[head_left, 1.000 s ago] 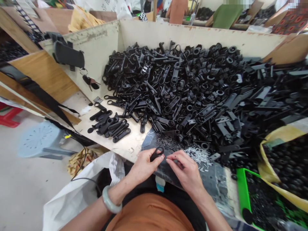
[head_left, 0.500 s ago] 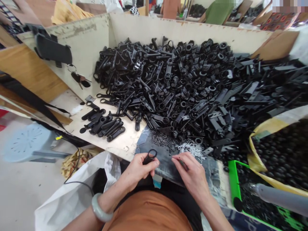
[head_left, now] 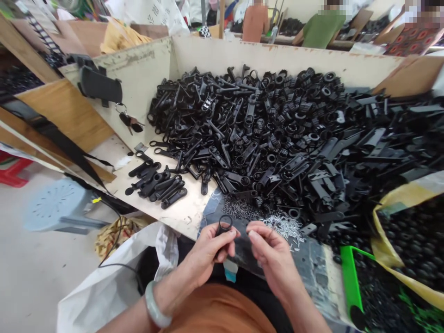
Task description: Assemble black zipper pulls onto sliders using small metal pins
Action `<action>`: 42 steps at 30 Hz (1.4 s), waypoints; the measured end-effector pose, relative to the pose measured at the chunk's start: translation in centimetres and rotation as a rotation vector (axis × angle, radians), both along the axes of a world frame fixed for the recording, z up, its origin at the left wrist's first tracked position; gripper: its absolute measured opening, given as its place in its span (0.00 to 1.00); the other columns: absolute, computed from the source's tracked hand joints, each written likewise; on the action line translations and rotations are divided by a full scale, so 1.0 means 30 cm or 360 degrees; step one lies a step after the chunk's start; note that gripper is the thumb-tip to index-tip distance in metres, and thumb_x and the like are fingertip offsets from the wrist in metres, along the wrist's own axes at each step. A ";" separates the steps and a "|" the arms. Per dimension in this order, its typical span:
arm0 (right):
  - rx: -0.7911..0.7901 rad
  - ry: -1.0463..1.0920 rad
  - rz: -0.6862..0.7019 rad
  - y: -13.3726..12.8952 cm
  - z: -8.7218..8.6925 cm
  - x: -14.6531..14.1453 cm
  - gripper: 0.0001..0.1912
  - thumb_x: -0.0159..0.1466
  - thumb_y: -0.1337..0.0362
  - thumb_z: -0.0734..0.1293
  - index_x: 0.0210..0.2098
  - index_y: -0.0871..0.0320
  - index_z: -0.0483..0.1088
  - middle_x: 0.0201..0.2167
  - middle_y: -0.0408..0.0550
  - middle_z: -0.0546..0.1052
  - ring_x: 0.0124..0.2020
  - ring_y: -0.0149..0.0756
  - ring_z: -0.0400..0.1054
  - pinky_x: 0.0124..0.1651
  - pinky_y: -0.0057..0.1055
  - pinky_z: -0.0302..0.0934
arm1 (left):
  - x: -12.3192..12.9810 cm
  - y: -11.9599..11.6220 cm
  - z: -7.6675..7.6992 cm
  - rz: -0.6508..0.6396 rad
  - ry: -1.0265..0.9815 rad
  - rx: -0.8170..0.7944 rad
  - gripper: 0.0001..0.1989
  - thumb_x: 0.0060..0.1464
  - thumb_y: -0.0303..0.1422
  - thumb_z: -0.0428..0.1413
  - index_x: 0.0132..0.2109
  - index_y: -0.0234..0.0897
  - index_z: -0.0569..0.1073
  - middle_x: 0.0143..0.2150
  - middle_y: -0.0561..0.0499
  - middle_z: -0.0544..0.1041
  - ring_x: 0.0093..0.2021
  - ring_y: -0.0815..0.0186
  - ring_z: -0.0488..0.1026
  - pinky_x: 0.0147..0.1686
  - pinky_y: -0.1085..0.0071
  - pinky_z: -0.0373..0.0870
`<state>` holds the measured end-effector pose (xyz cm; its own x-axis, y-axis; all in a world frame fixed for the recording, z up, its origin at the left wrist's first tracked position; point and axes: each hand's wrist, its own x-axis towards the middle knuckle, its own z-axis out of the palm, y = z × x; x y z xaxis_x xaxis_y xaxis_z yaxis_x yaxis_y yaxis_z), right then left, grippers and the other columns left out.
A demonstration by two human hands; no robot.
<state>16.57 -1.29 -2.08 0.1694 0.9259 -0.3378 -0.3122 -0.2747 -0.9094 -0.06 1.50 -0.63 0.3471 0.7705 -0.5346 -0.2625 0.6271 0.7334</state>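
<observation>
My left hand (head_left: 211,245) is closed round a black plastic part with a ring end (head_left: 225,217); the ring sticks up above the thumb and the rest is hidden by the fingers. Just to its right, my right hand (head_left: 272,252) pinches thumb against fingertips, and whatever is between them is too small to name. The two hands are apart, over a dark work mat (head_left: 239,245). Beyond the fingers lie a scatter of tiny dark pieces (head_left: 237,207) and a heap of silvery pins (head_left: 286,226). A group of similar black parts (head_left: 163,185) rests to the left.
A large pile of black plastic parts (head_left: 249,120) fills the pale wooden bin (head_left: 277,52). On the right stand a green crate (head_left: 350,273) and a yellow-edged sack (head_left: 381,236) of black balls. Keys (head_left: 132,122) hang at left, above a blue stool (head_left: 57,203). Several people work behind.
The view has shifted, so the scene sits lower and further right. My right fingertips have come nearer the ring end of the part. The grey cylinder at the right is out of view.
</observation>
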 end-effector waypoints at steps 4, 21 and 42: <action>-0.0075 0.0367 -0.0033 0.013 -0.001 -0.045 0.17 0.50 0.52 0.81 0.31 0.57 0.80 0.29 0.41 0.71 0.18 0.18 0.44 0.18 0.21 0.37 | 0.019 -0.006 0.009 0.0025 -0.0046 -0.0003 0.19 0.49 0.44 0.68 0.37 0.33 0.75 0.21 0.55 0.72 0.18 0.77 0.58 0.18 0.78 0.46; 0.0057 -0.0009 0.0069 -0.017 -0.040 -0.059 0.16 0.57 0.50 0.77 0.32 0.57 0.79 0.25 0.40 0.69 0.19 0.23 0.50 0.20 0.23 0.46 | 0.021 -0.022 0.000 0.0055 0.0120 0.0077 0.20 0.48 0.46 0.68 0.34 0.34 0.73 0.18 0.56 0.70 0.18 0.77 0.56 0.19 0.77 0.47; 0.0594 -0.1046 0.0419 -0.029 -0.025 0.015 0.06 0.66 0.60 0.70 0.39 0.54 0.78 0.27 0.40 0.71 0.21 0.28 0.58 0.23 0.25 0.56 | 0.038 -0.025 0.005 0.0083 -0.0073 -0.0351 0.16 0.43 0.39 0.68 0.28 0.36 0.70 0.18 0.57 0.70 0.15 0.78 0.56 0.18 0.77 0.45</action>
<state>17.02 -2.16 -2.84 -0.0134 0.9954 0.0952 0.3522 0.0938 -0.9312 1.08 0.74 -0.48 0.3379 0.6543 -0.6766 -0.3286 0.7556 0.5667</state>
